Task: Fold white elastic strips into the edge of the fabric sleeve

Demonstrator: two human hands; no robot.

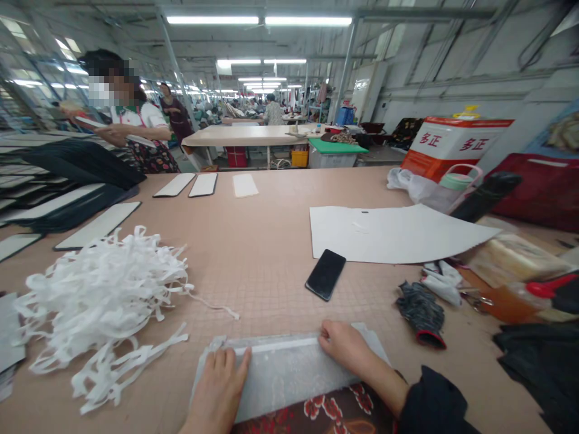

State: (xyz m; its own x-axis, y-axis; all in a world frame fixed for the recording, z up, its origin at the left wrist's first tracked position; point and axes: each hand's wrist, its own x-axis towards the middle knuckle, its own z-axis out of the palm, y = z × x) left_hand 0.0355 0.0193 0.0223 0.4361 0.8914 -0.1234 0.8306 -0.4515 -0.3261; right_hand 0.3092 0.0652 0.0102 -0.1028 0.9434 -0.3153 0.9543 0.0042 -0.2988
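Observation:
A grey translucent fabric piece (289, 374) lies at the near table edge, with a white strip (275, 345) laid along its top edge. My left hand (221, 392) rests flat on the piece's left part, fingers stretched toward the strip. My right hand (346, 349) presses down on the strip's right end with fingers curled. A large heap of white strips (104, 301) sits to the left of my hands.
A black phone (325, 274) and a big white pattern sheet (393, 232) lie beyond my hands. Gloves (423, 310), scissors and bags crowd the right side. Dark and white panels (99, 226) line the left. A person (131, 129) stands at the far left.

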